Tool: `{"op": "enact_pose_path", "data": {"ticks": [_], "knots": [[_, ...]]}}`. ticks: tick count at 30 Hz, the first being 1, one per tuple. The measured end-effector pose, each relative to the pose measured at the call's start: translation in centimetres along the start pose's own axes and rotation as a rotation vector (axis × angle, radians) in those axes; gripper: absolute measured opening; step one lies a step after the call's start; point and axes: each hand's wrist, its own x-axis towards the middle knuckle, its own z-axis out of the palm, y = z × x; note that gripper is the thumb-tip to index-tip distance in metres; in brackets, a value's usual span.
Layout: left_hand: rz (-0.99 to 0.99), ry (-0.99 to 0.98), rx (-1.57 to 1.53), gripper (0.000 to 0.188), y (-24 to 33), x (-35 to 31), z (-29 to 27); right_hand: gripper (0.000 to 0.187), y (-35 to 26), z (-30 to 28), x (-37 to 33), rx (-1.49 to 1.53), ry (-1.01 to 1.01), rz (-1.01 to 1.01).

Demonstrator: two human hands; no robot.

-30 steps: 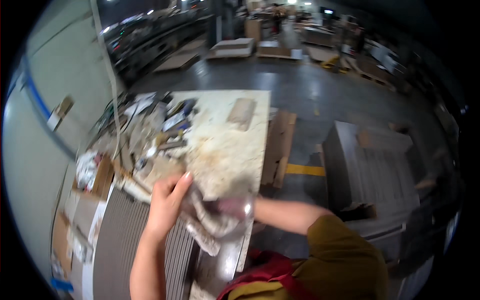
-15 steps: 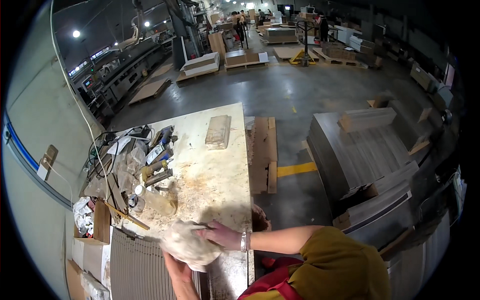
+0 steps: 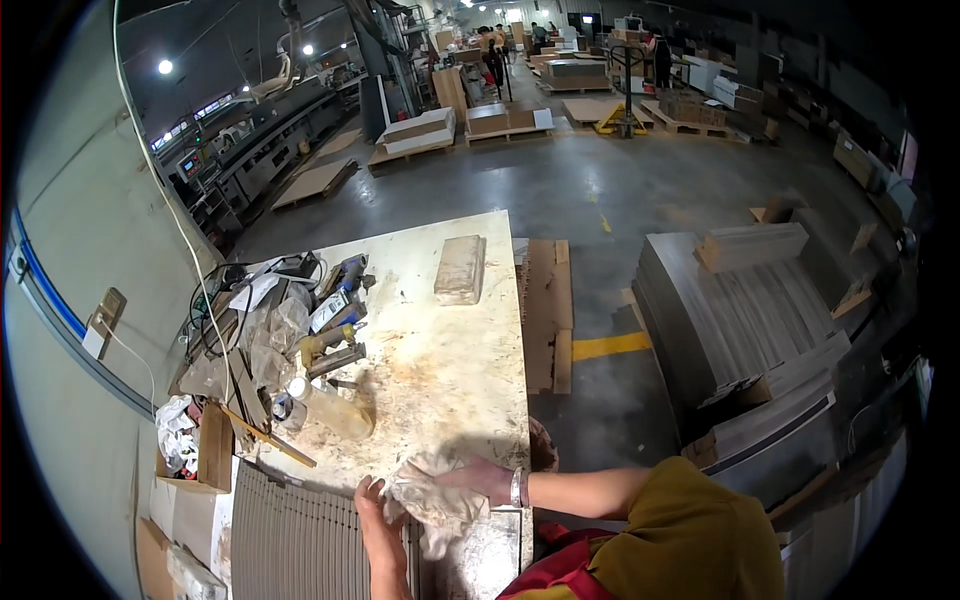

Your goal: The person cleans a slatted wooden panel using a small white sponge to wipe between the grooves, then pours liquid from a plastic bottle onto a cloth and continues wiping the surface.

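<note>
White cloth (image 3: 432, 497), crumpled and stained, lies at the near edge of the tabletop (image 3: 440, 360), and both hands are on it. The right hand (image 3: 478, 478) comes across from the right, with a thin bracelet on the wrist, and its fingers are closed over the top of the cloth. The left hand (image 3: 376, 508) comes up from the lower edge and pinches the left side of the same cloth. A second ago the cloth was lifted and spread out between the hands, higher over the tabletop; half a second ago it was already bunched low near the edge. Now it is pressed down flat against the surface, so I judge that the hands went from opening the cloth to wiping or rubbing with it.

Just left of the cloth a grey ribbed panel (image 3: 310, 540) lies near the left hand. Further up, a clear plastic bottle (image 3: 330, 408) lies on its side, and behind it there is a heap of tools, cables and plastic bags (image 3: 285, 330). A pale block (image 3: 460, 270) rests near the far end of the tabletop, well apart from the hands. On the floor to the right stand stacks of grey boards (image 3: 740, 320)
</note>
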Motion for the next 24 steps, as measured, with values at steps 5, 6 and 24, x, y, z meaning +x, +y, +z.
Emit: {"op": "enact_pose_path", "data": {"ticks": [5, 6, 24], "knots": [[0.014, -0.003, 0.010, 0.035, -1.6, 0.8, -1.3, 0.067, -4.5, 6.3, -3.7, -0.393, -0.321, -0.183], [-0.065, 0.012, -0.052, 0.033, -1.9, 1.5, -1.5, 0.060, -3.8, 5.2, -3.3, -0.448, -0.315, -0.347], [0.259, 0.074, 0.419, 0.052, -3.0, 15.2, -7.9, 0.053, -20.7, 14.3, 13.2, -1.478, 0.271, -1.589]]}}
